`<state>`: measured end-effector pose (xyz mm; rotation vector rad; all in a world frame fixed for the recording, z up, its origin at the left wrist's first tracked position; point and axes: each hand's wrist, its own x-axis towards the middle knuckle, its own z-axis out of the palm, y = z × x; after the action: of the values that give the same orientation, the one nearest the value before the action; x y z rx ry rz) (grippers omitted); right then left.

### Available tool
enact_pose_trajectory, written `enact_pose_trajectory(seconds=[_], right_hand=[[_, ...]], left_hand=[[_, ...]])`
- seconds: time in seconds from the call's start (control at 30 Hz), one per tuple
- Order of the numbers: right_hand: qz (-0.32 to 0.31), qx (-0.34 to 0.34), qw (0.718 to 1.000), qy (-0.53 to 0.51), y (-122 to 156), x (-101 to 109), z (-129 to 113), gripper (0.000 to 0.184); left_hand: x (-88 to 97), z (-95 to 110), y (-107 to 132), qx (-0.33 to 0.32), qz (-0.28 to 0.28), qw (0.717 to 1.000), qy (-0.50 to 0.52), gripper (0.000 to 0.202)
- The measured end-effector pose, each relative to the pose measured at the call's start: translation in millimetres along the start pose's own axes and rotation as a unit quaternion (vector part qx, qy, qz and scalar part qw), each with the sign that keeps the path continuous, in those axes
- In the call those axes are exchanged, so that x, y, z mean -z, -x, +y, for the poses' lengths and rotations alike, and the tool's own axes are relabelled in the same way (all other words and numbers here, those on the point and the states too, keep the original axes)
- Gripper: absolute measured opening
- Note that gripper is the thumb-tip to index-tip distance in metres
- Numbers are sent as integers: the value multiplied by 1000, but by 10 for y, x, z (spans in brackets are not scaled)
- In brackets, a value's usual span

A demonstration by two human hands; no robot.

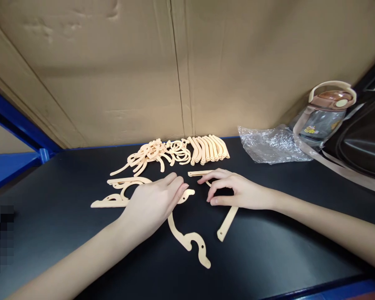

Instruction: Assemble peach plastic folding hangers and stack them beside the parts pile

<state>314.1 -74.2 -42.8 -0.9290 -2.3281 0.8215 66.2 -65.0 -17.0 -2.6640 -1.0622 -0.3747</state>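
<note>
Flat beige cut-out pieces lie on a black table [268, 250]. My left hand [154, 204] rests palm down with fingers together over a long curved piece [190, 243], its fingertips near that piece's upper end. More curved pieces [121, 189] lie just left of this hand. My right hand [234, 189] has its fingers curled, with the fingertips touching a straight strip [226, 225] and a short bar [198, 173]. I cannot tell whether either hand actually grips a piece.
A heap of loose beige pieces [175, 152] lies at the back of the table. A crumpled clear plastic bag [270, 143], a drinking bottle with a strap [325, 112] and a dark bag [362, 146] sit at the right. A cardboard wall [175, 62] stands behind.
</note>
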Motion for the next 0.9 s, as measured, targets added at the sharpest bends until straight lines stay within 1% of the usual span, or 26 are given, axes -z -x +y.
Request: enact_pose_trajectory(seconds=[0.07, 0.17, 0.23, 0.3, 0.37, 0.4, 0.47, 0.57, 0.63, 0.7, 0.73, 0.8, 0.9], right_hand=[[-30, 5, 999, 28, 5, 25, 3, 18], [-84, 11, 996, 24, 9, 89, 1, 31], [-119, 18, 993, 6, 7, 139, -3, 38], [-147, 28, 989, -3, 5, 186, -13, 42], [-173, 29, 984, 1, 8, 222, -30, 42], [-186, 27, 982, 3, 11, 235, -39, 40], [-200, 19, 980, 2, 19, 246, -55, 31], [-182, 7, 983, -8, 24, 230, -52, 16], [-149, -5, 989, -24, 22, 204, -37, 14], [-109, -21, 992, -62, 19, 172, -22, 14], [-89, -33, 991, -92, 18, 156, -17, 15], [-58, -61, 984, -157, 18, 123, -12, 16], [-29, -87, 972, -214, 19, 80, -6, 18]], left_hand=[[8, 18, 7, 6, -15, 999, 49, 41], [36, 35, 13, 36, -43, 993, 104, 38], [47, 37, 10, 34, -67, 992, 98, 34], [47, 39, 6, 5, -103, 991, 82, 25], [45, 49, 9, -21, -127, 989, 74, 23], [45, 58, 13, -25, -133, 988, 73, 23], [51, 79, 27, -18, -126, 989, 77, 26], [59, 100, 43, -14, -89, 993, 76, 25], [48, 99, 38, -17, -67, 996, 57, 26], [24, 89, 20, -16, -62, 997, 39, 27], [11, 83, 8, -12, -69, 997, 34, 28], [-3, 73, -12, 7, -104, 993, 47, 31], [11, 66, -22, 46, -164, 977, 131, 39]])
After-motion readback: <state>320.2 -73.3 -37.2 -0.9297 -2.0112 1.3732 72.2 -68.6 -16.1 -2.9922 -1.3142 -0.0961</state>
